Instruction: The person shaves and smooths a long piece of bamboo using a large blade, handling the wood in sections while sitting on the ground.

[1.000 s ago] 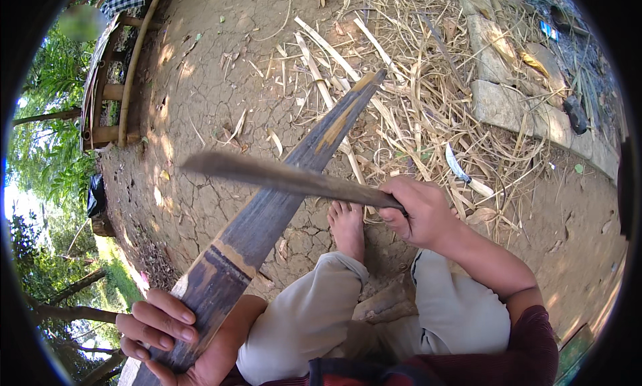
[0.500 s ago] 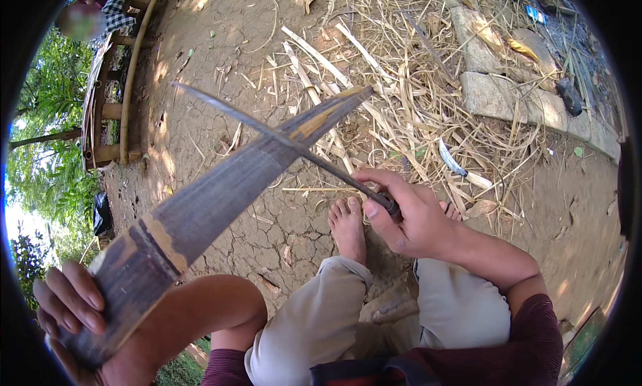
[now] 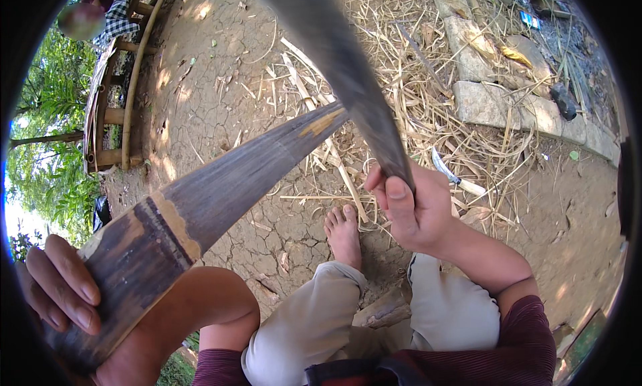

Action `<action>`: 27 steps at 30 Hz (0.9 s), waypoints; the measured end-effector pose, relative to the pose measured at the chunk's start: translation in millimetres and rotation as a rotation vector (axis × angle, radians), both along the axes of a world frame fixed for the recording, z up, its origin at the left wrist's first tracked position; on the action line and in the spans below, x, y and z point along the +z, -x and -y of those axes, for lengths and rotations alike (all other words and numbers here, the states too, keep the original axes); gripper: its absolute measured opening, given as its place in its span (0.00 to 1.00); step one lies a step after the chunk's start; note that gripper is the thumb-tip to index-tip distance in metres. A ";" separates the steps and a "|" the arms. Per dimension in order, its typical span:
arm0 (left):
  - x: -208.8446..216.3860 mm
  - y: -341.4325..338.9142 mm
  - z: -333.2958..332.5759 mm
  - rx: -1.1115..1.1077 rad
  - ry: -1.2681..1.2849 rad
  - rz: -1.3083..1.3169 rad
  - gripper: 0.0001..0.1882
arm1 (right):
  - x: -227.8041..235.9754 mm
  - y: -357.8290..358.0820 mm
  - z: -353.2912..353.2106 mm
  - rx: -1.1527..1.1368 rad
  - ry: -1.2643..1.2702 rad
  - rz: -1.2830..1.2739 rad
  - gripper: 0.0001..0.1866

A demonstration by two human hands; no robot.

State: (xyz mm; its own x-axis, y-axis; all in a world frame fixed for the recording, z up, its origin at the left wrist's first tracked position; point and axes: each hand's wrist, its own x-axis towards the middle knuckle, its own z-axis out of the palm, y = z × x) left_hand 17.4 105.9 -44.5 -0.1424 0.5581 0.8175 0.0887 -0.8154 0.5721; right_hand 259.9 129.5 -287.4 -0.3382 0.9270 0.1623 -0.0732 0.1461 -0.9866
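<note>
My left hand (image 3: 63, 285) is wrapped round the wide near end of a dark, weathered piece of bamboo (image 3: 234, 178). The bamboo slants up to the right, with a pale ring at its node and a scraped pale patch near its narrow far tip. In my right hand (image 3: 424, 209) is a machete (image 3: 354, 78), its grip mostly hidden by my fingers. The machete's broad blade is raised and smeared by motion; in the picture it passes over the bamboo's tip, and I cannot tell whether they touch.
On the cracked earth lie many pale bamboo strips (image 3: 414, 112). A knife (image 3: 445, 165) with a curved blade and pale handle rests among them. Stone blocks (image 3: 501, 105) edge the right. A bamboo bench (image 3: 114, 115) stands at left, with a person (image 3: 117, 15) beyond. My bare foot (image 3: 344, 235) is below.
The machete has swung from lying across the bamboo to pointing upward, its broad side now showing. My right hand has risen slightly and moved right. The bamboo's tip has shifted left and slightly down.
</note>
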 end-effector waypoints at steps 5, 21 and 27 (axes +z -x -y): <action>-19.5 -25.2 4.0 0.023 -0.039 0.078 0.12 | -27.9 13.1 3.3 0.134 0.043 0.356 0.18; -29.0 1.3 5.9 0.008 -0.004 0.115 0.12 | 6.5 5.4 9.1 -0.020 -0.275 0.020 0.13; -26.0 14.5 4.3 -0.069 0.030 0.031 0.13 | -5.5 14.1 4.2 0.031 -0.079 0.314 0.11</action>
State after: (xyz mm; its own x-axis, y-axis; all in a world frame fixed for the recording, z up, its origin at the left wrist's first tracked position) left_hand 2.8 101.7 -70.5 -0.1277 0.5913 0.7963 0.0147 -0.8017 0.5976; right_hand 245.8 125.4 -292.8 -0.4111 0.9041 0.1167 0.2274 0.2256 -0.9473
